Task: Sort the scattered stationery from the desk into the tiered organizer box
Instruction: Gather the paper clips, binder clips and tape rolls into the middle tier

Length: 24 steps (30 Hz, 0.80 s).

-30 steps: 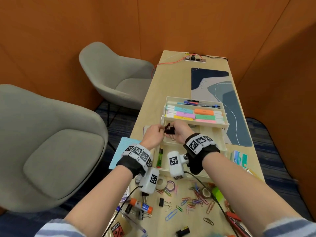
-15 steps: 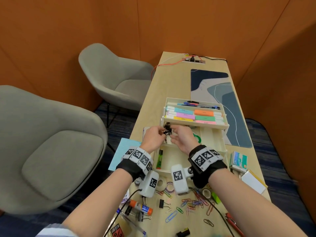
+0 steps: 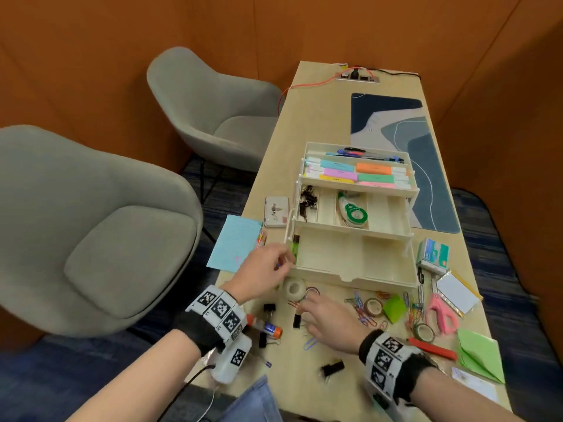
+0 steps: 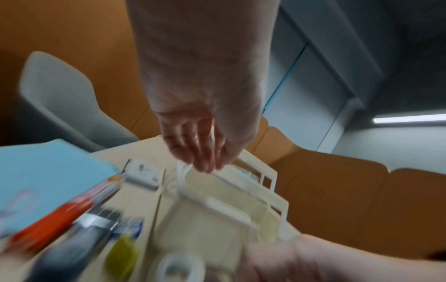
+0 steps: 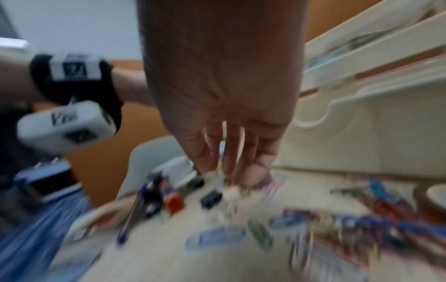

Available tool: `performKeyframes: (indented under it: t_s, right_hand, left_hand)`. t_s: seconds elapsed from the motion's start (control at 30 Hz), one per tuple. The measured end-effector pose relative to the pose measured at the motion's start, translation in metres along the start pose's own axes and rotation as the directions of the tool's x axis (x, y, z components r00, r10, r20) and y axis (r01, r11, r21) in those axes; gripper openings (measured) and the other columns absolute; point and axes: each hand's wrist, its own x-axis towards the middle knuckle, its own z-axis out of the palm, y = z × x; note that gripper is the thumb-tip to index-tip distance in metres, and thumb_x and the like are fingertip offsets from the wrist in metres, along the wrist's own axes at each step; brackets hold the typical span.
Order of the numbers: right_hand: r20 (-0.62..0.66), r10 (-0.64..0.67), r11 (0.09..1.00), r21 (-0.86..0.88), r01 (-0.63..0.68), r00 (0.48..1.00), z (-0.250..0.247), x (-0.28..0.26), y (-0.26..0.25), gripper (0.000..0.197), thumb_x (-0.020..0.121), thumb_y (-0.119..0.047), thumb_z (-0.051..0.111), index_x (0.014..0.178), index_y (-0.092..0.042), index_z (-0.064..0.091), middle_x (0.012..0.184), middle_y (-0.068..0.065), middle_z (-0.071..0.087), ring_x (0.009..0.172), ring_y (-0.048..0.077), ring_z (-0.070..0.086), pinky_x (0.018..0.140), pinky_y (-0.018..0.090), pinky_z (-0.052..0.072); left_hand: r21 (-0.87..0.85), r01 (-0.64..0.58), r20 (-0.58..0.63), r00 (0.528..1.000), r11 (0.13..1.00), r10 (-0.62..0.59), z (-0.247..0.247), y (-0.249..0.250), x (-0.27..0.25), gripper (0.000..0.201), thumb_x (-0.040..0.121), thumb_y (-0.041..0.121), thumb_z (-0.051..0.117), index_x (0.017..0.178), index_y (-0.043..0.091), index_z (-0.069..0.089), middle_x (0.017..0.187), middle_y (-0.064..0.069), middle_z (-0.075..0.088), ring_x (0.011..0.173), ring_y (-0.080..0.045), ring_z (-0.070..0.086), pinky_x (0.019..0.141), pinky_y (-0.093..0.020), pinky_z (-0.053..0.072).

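Observation:
The cream tiered organizer (image 3: 380, 277) stands open in three steps. Highlighters and pens fill its top tier. Black binder clips (image 3: 307, 198) lie in the middle tier's left compartment, with a correction tape (image 3: 353, 212) two compartments to their right. My left hand (image 3: 285, 261) (image 4: 205, 162) hovers at the bottom tier's front left corner, fingers loose and holding nothing. My right hand (image 3: 304, 315) (image 5: 226, 171) reaches left, low over the desk. Its straight fingers point down beside a loose black binder clip (image 3: 296, 320) (image 5: 211, 197).
More binder clips (image 3: 269, 309), a glue stick (image 3: 265, 326), a white tape roll (image 3: 295, 288), coloured paper clips (image 3: 363, 312), pink scissors (image 3: 441, 313) and green notes (image 3: 479, 352) litter the near desk. A blue notepad (image 3: 236, 243) and stamp pad (image 3: 276, 211) lie left of the organizer.
Both hands have drawn back from the middle tier's left compartment, leaving the binder clips there. The right hand has dropped to the loose clips on the near desk.

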Motion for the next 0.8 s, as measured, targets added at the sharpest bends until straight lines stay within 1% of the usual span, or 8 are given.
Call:
performKeyframes:
  t_s: [0.1,0.27,0.33,0.4,0.47,0.63,0.73,0.8]
  right_hand:
    - [0.016,-0.082,0.986,-0.147,0.084,0.996,0.029,0.005,-0.009,0.039,0.090,-0.019,0.047,0.128,-0.017,0.047,0.125,0.007,0.048,0.114,0.027,0.044,0.090,0.042,0.044]
    - [-0.034,-0.112,0.943,-0.318,0.096,0.993,0.041,0.015,-0.014,0.035,0.073,0.006,0.056,0.106,-0.006,0.057,0.110,0.018,0.056,0.100,0.037,0.053,0.075,0.047,0.048]
    - [-0.082,-0.087,0.950,-0.307,0.058,0.993,0.042,0.014,-0.010,0.036,0.067,0.002,0.063,0.100,-0.011,0.057,0.101,0.014,0.059,0.090,0.034,0.057,0.073,0.044,0.049]
    - [-0.166,-0.016,0.976,-0.217,-0.021,0.986,0.040,0.011,-0.005,0.032,0.069,-0.006,0.067,0.098,-0.017,0.057,0.095,0.008,0.057,0.084,0.028,0.058,0.073,0.038,0.050]
    - [-0.242,0.074,0.997,-0.006,-0.078,0.968,0.036,0.005,0.000,0.026,0.082,-0.008,0.056,0.106,-0.017,0.055,0.104,0.005,0.051,0.088,0.025,0.054,0.076,0.035,0.047]
    - [-0.208,0.214,0.936,0.324,-0.139,0.954,0.021,-0.015,0.015,0.013,0.090,-0.014,0.046,0.100,-0.019,0.054,0.103,-0.001,0.039,0.077,0.016,0.048,0.077,0.030,0.041]
    - [-0.086,0.218,0.921,0.347,-0.176,0.972,0.017,-0.015,0.017,0.018,0.088,-0.030,0.033,0.086,-0.021,0.048,0.094,0.000,0.038,0.082,0.020,0.047,0.079,0.030,0.036]
    - [-0.049,0.180,0.963,0.211,-0.166,0.982,0.017,-0.010,0.011,0.019,0.089,-0.029,0.029,0.083,-0.019,0.043,0.093,0.004,0.045,0.086,0.021,0.046,0.072,0.026,0.026]
  left_hand:
    - [0.197,0.075,0.150,0.983,0.978,-0.105,0.023,-0.015,-0.027,0.009,0.087,0.017,0.054,0.090,0.016,0.062,0.090,0.000,0.062,0.085,-0.019,0.059,0.071,-0.029,0.045]
    - [0.507,0.118,0.166,0.959,0.854,-0.231,0.049,-0.015,-0.042,0.025,0.091,0.017,0.050,0.115,0.010,0.052,0.120,-0.011,0.052,0.111,-0.030,0.051,0.086,-0.038,0.043]
    - [0.559,0.142,0.128,0.959,0.817,-0.254,0.057,-0.014,-0.040,0.032,0.091,0.016,0.052,0.121,0.010,0.049,0.124,-0.012,0.051,0.112,-0.029,0.052,0.087,-0.037,0.044]
    - [0.570,0.156,0.126,0.954,0.807,-0.273,0.065,-0.016,-0.038,0.036,0.088,0.009,0.053,0.124,0.009,0.046,0.125,-0.013,0.050,0.112,-0.029,0.054,0.086,-0.036,0.046]
    - [0.566,0.153,0.153,0.946,0.810,-0.285,0.070,-0.018,-0.036,0.038,0.087,0.001,0.049,0.123,0.008,0.046,0.124,-0.013,0.051,0.112,-0.029,0.055,0.085,-0.036,0.047]
    - [0.501,0.142,0.193,0.943,0.854,-0.270,0.072,-0.021,-0.031,0.032,0.087,0.001,0.047,0.117,0.009,0.049,0.122,-0.013,0.052,0.109,-0.031,0.056,0.081,-0.038,0.047]
    - [0.423,0.126,0.217,0.947,0.897,-0.235,0.062,-0.017,-0.027,0.028,0.088,0.017,0.051,0.115,0.010,0.051,0.117,-0.010,0.052,0.108,-0.029,0.053,0.084,-0.038,0.045]
    - [0.275,0.146,0.190,0.961,0.950,-0.203,0.046,-0.014,-0.026,0.022,0.087,0.022,0.051,0.106,0.012,0.054,0.108,-0.008,0.052,0.102,-0.026,0.054,0.084,-0.036,0.045]
